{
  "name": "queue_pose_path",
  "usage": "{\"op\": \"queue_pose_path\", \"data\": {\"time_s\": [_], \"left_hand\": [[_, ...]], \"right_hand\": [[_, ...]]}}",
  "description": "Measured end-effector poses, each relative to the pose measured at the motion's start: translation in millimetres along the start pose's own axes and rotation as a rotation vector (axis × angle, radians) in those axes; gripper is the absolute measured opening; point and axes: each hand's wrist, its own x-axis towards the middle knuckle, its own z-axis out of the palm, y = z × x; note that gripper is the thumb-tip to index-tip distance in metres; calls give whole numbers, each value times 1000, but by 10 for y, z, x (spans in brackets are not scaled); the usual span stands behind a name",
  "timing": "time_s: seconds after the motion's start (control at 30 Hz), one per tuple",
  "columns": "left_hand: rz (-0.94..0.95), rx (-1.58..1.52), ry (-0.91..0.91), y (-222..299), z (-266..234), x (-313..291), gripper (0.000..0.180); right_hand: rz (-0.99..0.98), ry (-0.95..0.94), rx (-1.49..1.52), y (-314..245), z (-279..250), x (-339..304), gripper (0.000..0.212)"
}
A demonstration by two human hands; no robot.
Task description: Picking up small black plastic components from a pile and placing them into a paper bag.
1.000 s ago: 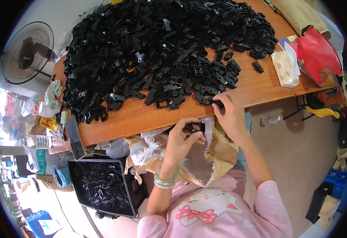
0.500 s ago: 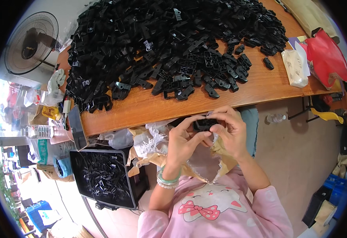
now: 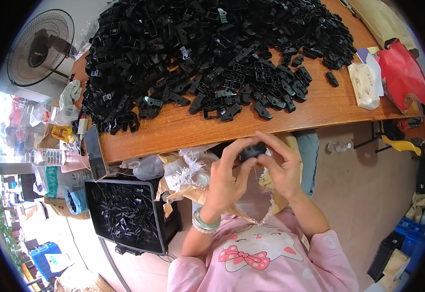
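Observation:
A small black plastic part (image 3: 252, 152) is held up between my two hands, just off the front edge of the wooden table. The fingers and thumb of my left hand (image 3: 228, 173) close on its left side. From the right, my right hand (image 3: 284, 170) pinches it with thumb and fingertips. Fingers cover much of its outline, so its exact kind cannot be made out. Beyond my hands, a large heap of similar black plastic parts (image 3: 173, 58) covers much of the table (image 3: 183, 134).
An open black case (image 3: 161, 214) holding many small black pieces stands low on the left. Below my hands hangs a torn paper-lined sack (image 3: 244, 214). A tissue pack (image 3: 365, 87) and a red bag (image 3: 402, 73) sit at the table's right end. A fan (image 3: 40, 48) stands far left.
The black part has been turned and tilted between my fingers. My right fingers have shifted on it, and my left hand has moved slightly. The whole view has drifted a little.

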Motion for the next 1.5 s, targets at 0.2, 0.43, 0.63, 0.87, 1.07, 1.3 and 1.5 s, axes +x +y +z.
{"op": "queue_pose_path", "data": {"time_s": [0.2,0.43,0.63,0.87,1.07,1.3,1.5], "left_hand": [[28,201,61,-191,-6,57,33],[72,812,122,-392,-91,583,25],[84,558,109,-487,-146,493,25],[20,418,102,-448,-174,487,25],[130,374,178,-466,-199,366,26],[-294,5,149,-91,-199,319,25],[-393,94,-46,-12,-269,274,29]], "right_hand": [[-42,-89,-199,99,-94,30,35],[-302,58,-643,132,-199,300,32],[-654,-107,-1334,84,-390,761,38],[-715,-134,-1131,232,-323,773,35],[-531,63,-643,269,-196,594,35],[-142,-13,-14,97,-119,429,21],[-204,-117,-44,57,-51,415,19]]}}
